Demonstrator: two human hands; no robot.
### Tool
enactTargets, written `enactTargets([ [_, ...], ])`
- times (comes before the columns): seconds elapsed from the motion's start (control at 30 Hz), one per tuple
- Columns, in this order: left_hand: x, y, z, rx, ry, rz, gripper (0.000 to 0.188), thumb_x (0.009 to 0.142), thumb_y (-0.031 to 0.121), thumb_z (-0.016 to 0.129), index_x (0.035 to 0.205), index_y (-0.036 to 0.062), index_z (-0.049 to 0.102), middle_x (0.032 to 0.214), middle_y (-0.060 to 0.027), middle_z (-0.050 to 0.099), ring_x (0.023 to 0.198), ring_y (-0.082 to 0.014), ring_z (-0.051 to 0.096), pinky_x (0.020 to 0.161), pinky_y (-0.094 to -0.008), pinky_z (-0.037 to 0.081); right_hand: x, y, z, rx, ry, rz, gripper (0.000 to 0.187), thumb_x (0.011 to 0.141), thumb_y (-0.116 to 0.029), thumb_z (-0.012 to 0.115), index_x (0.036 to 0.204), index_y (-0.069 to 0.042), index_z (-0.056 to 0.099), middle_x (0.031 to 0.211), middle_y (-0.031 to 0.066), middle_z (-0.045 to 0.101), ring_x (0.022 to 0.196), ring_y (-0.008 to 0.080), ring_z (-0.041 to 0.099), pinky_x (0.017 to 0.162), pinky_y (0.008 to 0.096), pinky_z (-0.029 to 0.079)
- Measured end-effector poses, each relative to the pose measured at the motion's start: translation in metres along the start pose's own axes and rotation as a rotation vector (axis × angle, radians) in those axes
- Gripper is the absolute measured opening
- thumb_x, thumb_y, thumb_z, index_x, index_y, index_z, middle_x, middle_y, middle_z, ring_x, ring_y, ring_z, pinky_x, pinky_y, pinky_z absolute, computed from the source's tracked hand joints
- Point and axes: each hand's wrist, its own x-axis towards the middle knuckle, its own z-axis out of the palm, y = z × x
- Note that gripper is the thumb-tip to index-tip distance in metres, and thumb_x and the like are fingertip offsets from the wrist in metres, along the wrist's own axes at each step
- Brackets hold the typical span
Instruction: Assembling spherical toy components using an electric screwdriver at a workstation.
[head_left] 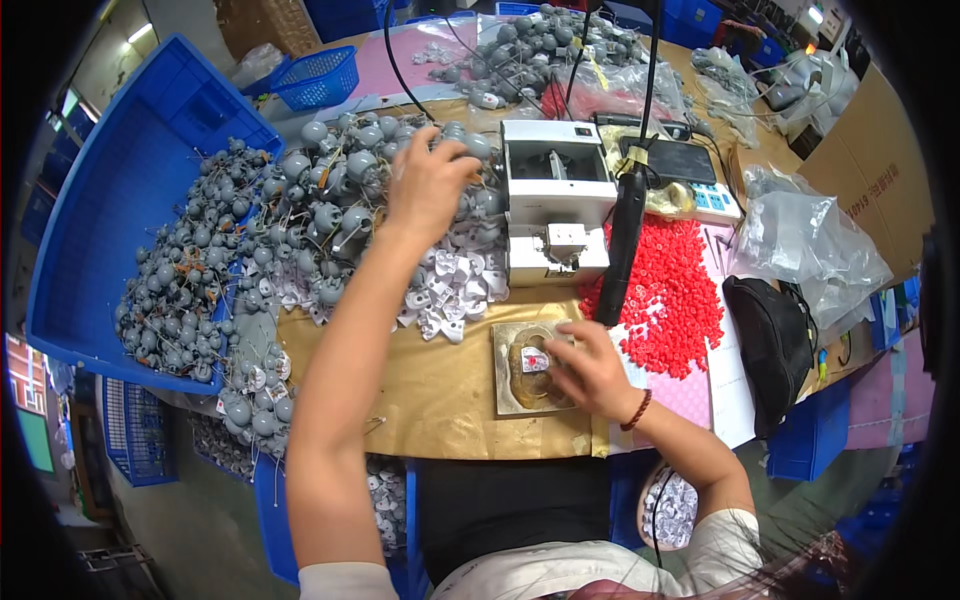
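Observation:
My left hand (428, 188) reaches over a heap of grey ball-shaped parts (360, 168) with wires. Its fingers are apart and curved down at the heap's far right, and I see nothing held in them. In front of me lies a square fixture block (505, 385) with an oval recess. A small white plastic part (541, 354) with a red piece (532, 362) on it sits in that recess. Just right of it is my right hand (597, 378), fingers spread and slightly blurred, holding nothing visible. White plastic parts (455, 285) are piled between the fixture and the grey heap.
A black electric screwdriver (625, 235) hangs right of a white machine (558, 200). Small red rings (670, 300) are spread beyond my right hand. A blue bin (85, 270) of grey parts leans at the left. A black pouch (765, 340) lies at the right.

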Motion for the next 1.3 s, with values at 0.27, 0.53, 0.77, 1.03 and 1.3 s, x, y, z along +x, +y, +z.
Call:
enactTargets([
  [0.27, 0.005, 0.018, -0.119, -0.545, 0.014, -0.352, 0.025, 0.096, 0.001, 0.06, 0.118, 0.0043, 0.07, 0.101, -0.0142, 0.074, 0.092, -0.0224, 0.071, 0.084, -0.0316, 0.054, 0.06, -0.018, -0.042, 0.236, 0.202, 0.159, 0.031, 0.087, 0.002, 0.069, 0.117, -0.002, 0.066, 0.118, 0.0165, 0.063, 0.106, 0.0307, 0.062, 0.089, 0.0372, 0.052],
  [0.53, -0.046, 0.094, -0.148, -0.854, -0.413, -0.303, 0.043, 0.094, 0.005, 0.062, 0.135, 0.0072, 0.053, 0.088, -0.018, 0.071, 0.079, -0.0324, 0.072, 0.068, -0.0381, 0.055, 0.114, -0.048, -0.054, 0.448, 0.076, -0.068, 0.048, 0.087, -0.006, 0.076, 0.131, -0.001, 0.059, 0.121, 0.0178, 0.063, 0.108, 0.029, 0.065, 0.089, 0.0378, 0.053],
  [0.77, -0.134, 0.12, -0.112, -2.206, -0.747, -1.116, 0.043, 0.103, 0.018, 0.058, 0.14, 0.0054, 0.041, 0.089, -0.0014, 0.06, 0.084, -0.0113, 0.064, 0.073, -0.0348, 0.06, 0.069, -0.065, -0.056, 0.866, -0.386, 0.495, 0.026, 0.094, -0.001, 0.068, 0.12, 0.0, 0.067, 0.1, 0.0041, 0.071, 0.087, 0.011, 0.068, 0.074, 0.0272, 0.055],
  [1.03, -0.201, 0.156, -0.091, -1.51, -0.703, -0.939, 0.032, 0.096, 0.011, 0.063, 0.126, 0.0033, 0.054, 0.105, -0.0077, 0.058, 0.106, -0.021, 0.06, 0.088, -0.0341, 0.054, 0.018, -0.019, -0.012, -0.157, -0.294, -0.085, 0.027, 0.077, -0.011, 0.067, 0.104, -0.008, 0.07, 0.091, 0.0057, 0.064, 0.078, 0.0231, 0.067, 0.061, 0.0343, 0.055],
  [1.3, -0.188, 0.171, -0.088, -0.727, -0.433, -0.386, 0.02, 0.081, 0.008, 0.074, 0.099, 0.0056, 0.068, 0.107, -0.0102, 0.059, 0.102, -0.0323, 0.055, 0.09, -0.0423, 0.047, 0.022, -0.01, 0.006, -0.265, -0.321, -0.202, 0.03, 0.078, -0.015, 0.064, 0.107, -0.005, 0.067, 0.089, 0.0064, 0.058, 0.082, 0.0225, 0.062, 0.063, 0.0341, 0.054],
])
